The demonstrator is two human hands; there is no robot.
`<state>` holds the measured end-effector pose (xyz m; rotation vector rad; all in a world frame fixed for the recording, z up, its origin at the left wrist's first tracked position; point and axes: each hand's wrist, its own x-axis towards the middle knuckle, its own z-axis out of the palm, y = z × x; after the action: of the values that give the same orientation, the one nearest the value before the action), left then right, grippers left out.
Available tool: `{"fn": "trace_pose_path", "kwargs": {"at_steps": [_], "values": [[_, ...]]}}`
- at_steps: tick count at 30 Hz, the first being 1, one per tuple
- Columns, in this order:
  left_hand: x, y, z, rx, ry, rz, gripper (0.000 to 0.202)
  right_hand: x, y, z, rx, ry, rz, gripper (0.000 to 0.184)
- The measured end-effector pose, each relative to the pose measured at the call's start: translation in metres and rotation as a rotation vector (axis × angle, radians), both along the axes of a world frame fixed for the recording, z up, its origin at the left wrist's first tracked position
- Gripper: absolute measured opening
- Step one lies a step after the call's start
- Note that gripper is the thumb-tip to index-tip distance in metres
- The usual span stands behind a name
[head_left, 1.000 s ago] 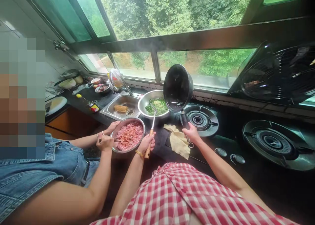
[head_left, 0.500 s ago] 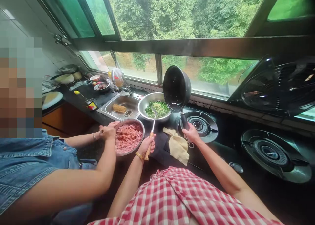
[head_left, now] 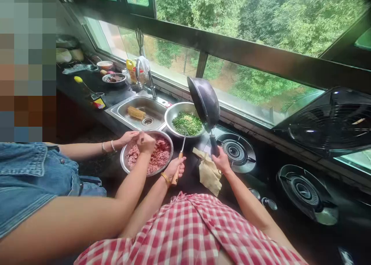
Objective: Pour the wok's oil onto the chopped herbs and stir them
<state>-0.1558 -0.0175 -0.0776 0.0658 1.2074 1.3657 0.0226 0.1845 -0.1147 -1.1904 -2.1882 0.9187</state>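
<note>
My right hand [head_left: 222,160] grips the handle of a black saucepan [head_left: 204,102], which is tipped on its side over a steel bowl of chopped greens [head_left: 187,123]. My left hand [head_left: 176,167] is closed round the wooden handle of a metal spatula [head_left: 180,153] whose blade reaches into the greens. Beside me on the left, another person's two hands [head_left: 139,139] work over a steel bowl of minced meat [head_left: 156,158]; one of those hands is closed above the meat.
A yellow cloth [head_left: 209,173] lies on the black counter by the left burner [head_left: 236,152]; a second burner [head_left: 304,189] sits to the right. A sink [head_left: 139,116] with a corn cob, a tap, small bowls and a bottle line the window side.
The camera has swung down and to the right. The saucepan has tilted further over the greens bowl. The other person's hand has moved over the meat.
</note>
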Motion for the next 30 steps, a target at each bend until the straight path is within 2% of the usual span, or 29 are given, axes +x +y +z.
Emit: {"fn": "trace_pose_path", "kwargs": {"at_steps": [6, 13, 17, 24, 30], "values": [[-0.005, -0.025, 0.001, -0.045, -0.047, -0.089, 0.033, -0.01, -0.013, -0.003, -0.028, 0.006, -0.045, 0.071], [0.016, -0.039, -0.006, -0.052, -0.021, -0.198, 0.033, 0.014, -0.009, -0.017, -0.032, 0.056, -0.055, 0.069], [0.035, -0.034, -0.009, -0.079, 0.081, -0.218, 0.036, 0.035, -0.002, -0.021, -0.058, 0.057, -0.044, 0.069], [0.06, -0.012, 0.002, -0.072, 0.134, -0.176, 0.03, 0.072, 0.011, -0.023, -0.057, 0.017, 0.013, 0.07], [0.083, 0.01, 0.005, -0.059, 0.119, -0.159, 0.023, 0.085, 0.007, -0.029, -0.081, 0.038, 0.046, 0.071]]}}
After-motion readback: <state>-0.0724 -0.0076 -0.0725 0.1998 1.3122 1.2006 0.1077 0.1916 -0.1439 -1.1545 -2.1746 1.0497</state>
